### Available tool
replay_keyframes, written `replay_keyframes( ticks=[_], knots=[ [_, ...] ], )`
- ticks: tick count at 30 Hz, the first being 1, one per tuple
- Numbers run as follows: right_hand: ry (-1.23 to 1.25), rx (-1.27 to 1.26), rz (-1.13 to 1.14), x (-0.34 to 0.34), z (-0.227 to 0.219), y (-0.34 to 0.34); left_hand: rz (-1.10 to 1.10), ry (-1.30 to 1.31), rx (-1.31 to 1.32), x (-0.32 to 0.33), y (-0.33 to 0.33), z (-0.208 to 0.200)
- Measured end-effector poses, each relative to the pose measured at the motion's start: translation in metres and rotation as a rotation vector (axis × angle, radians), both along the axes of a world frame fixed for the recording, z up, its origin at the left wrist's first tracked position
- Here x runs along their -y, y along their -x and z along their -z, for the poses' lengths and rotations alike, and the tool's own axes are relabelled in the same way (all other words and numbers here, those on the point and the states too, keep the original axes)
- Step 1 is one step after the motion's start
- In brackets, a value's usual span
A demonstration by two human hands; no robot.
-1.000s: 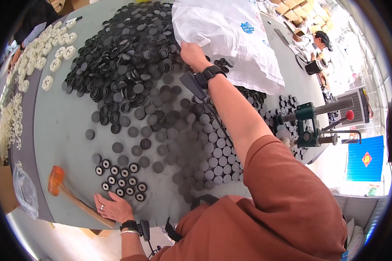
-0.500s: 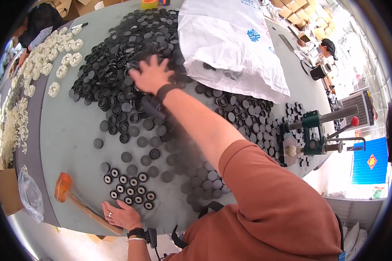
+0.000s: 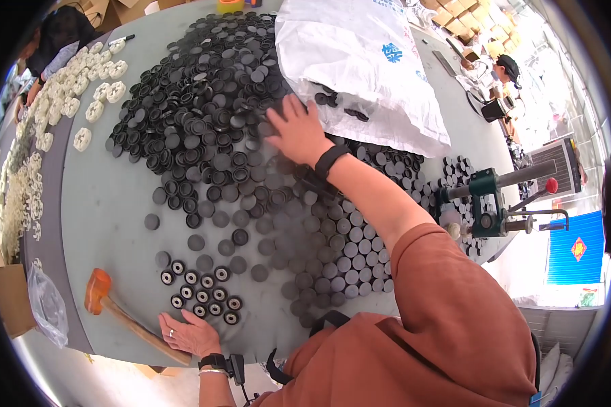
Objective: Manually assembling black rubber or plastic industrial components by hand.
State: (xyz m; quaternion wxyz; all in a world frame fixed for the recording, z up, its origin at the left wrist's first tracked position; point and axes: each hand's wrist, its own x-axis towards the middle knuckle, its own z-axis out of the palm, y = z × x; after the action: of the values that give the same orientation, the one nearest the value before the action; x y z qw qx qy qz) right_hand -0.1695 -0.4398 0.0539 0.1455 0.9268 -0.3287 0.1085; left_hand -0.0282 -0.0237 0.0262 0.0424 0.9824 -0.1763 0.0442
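My right hand [image 3: 299, 132] reaches across the table with spread fingers, over the edge of a large heap of round black plastic caps [image 3: 204, 102]. It is beside the mouth of a white woven sack [image 3: 360, 61]; whether the fingertips touch caps is hard to tell. Flat on the near edge of the table lies my left hand [image 3: 190, 334], fingers stretched out. Just beyond it sits a small group of black rollers with metal centres [image 3: 202, 296]. Next to that hand is the wooden handle of an orange-headed mallet [image 3: 98, 292]. Grey-topped caps [image 3: 349, 261] lie flat in rows by my right arm.
A green hand press [image 3: 485, 203] with a red-knobbed lever stands at the right. White plastic parts [image 3: 64, 91] cover the left side, near a clear bag [image 3: 47, 308] and a cardboard box [image 3: 12, 298]. Other people work at the far left and far right.
My right hand has moved right, from the middle of the heap to beside the sack's mouth. More of the rows of flat caps shows now. My left hand has stayed in place.
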Motion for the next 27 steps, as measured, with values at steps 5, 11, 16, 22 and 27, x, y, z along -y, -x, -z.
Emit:
replay_keyframes(
  ticks=[5, 11, 16, 22, 27],
  knots=[
    [-0.226, 0.103, 0.127, 0.002, -0.036, -0.017, -0.003, -0.005, 0.003, -0.001, 0.0, -0.001],
    [-0.286, 0.155, 0.101, 0.017, -0.012, -0.058, 0.015, -0.005, 0.02, -0.001, -0.001, 0.001],
    [-0.167, 0.111, 0.085, 0.024, -0.006, -0.077, 0.012, 0.021, 0.022, -0.009, -0.003, 0.007],
    [-1.458, 0.456, -0.125, -0.103, -0.04, -0.086, 0.012, 0.017, 0.058, -0.003, -0.003, 0.002],
    [-1.547, 0.153, -0.31, -0.193, -0.032, -0.118, 0.052, 0.118, 0.06, -0.006, -0.005, 0.008]
  ],
)
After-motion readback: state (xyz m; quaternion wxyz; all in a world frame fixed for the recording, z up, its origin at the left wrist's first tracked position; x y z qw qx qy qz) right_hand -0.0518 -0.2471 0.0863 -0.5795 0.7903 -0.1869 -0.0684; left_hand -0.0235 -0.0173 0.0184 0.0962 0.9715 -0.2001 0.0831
